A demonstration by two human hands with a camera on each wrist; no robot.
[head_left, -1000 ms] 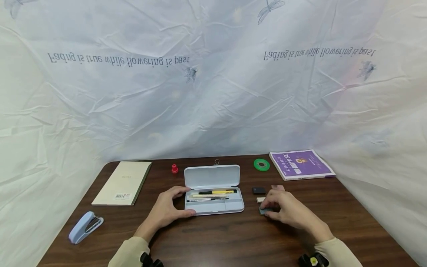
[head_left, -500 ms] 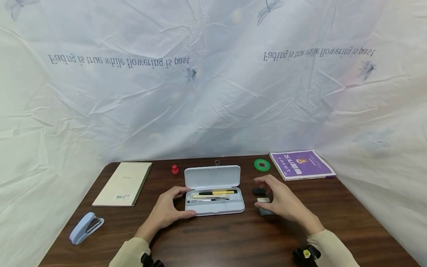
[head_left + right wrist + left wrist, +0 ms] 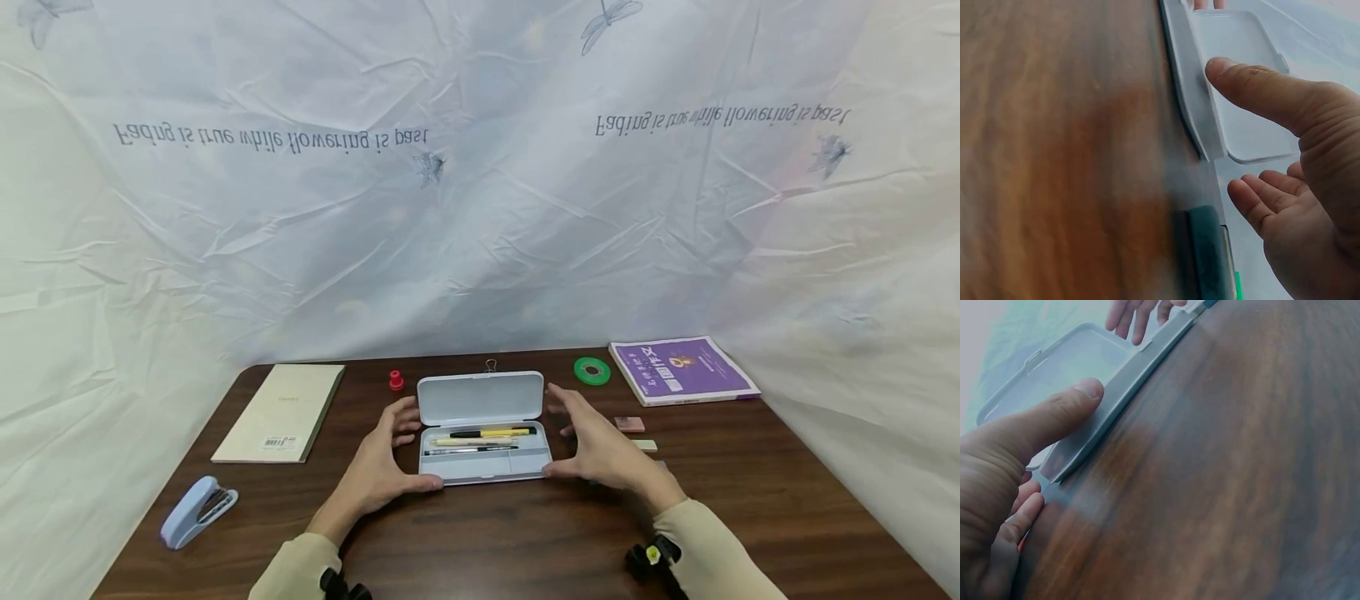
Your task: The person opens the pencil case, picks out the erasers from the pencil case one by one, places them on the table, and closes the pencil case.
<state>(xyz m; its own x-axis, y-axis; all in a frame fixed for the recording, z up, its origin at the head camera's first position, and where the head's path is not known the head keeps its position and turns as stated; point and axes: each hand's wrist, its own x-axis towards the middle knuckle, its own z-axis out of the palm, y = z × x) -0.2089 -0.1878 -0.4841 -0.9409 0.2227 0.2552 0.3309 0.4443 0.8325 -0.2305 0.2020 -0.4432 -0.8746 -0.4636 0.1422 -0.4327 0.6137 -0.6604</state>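
Observation:
An open pale pencil case (image 3: 480, 469) lies mid-table, its lid (image 3: 480, 398) raised at the back. In it are a yellow-and-black pen (image 3: 495, 432), a cream pen (image 3: 468, 442) and a thin clear-and-black pen (image 3: 471, 451). My left hand (image 3: 378, 467) is at the case's left end, thumb at the front corner, fingers spread beside the lid. At the right end, my right hand (image 3: 603, 448) mirrors it, thumb by the front corner, fingers apart. Beside that hand lie a pink block (image 3: 629, 424), a pale block (image 3: 645, 446) and a dark teal block (image 3: 1207, 253), mostly hidden in the head view.
Left on the table are a cream notebook (image 3: 281, 412) and a light-blue stapler (image 3: 197, 512). Along the back stand a red stopper-shaped piece (image 3: 396, 380), a binder clip (image 3: 491, 365), a green tape roll (image 3: 592, 371) and a purple book (image 3: 684, 370).
My right hand has left the small blocks and moved left to the case's right end. My left fingers have shifted up and back from the case's rear corner; the left thumb stays.

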